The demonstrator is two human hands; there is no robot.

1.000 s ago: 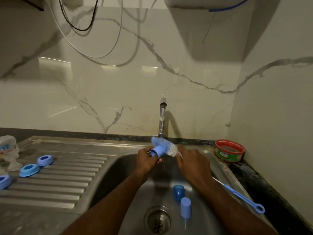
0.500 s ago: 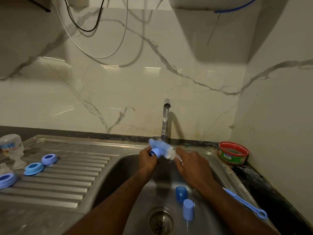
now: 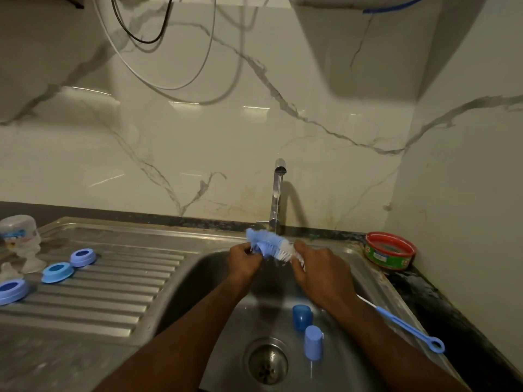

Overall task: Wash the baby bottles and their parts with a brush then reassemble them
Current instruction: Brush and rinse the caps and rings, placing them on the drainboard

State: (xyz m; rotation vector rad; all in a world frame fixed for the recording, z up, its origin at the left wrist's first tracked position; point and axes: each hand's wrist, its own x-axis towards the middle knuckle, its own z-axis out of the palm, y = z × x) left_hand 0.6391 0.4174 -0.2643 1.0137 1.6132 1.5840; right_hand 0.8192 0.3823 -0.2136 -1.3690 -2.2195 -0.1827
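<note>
Over the sink basin [image 3: 220, 281], my left hand [image 3: 244, 261] grips a small blue bottle cap [image 3: 262, 248]. My right hand [image 3: 321, 271] holds the bottle brush near its head; the blue and white bristles [image 3: 267, 243] lie across the cap, and the blue handle [image 3: 410, 329] sticks out behind my wrist. A thin stream runs from the tap [image 3: 278, 193]. Two more blue caps [image 3: 301, 316] [image 3: 313, 342] lie in the basin near the drain [image 3: 267, 362]. Three blue collar rings [image 3: 83, 257] [image 3: 57, 272] [image 3: 12, 290] sit on the drainboard, beside an upturned clear bottle [image 3: 19, 232] and clear teats [image 3: 32, 260].
A red and green tub [image 3: 390, 251] stands on the dark counter at the right of the sink. The ribbed steel drainboard [image 3: 119, 284] stretches to the left. Cables hang on the marble wall [image 3: 198, 137] above. A side wall closes the right.
The brush has slid through the cap between my hands, its bristles now further left over the cap. The camera has tipped slightly, so the scene sits a little differently.
</note>
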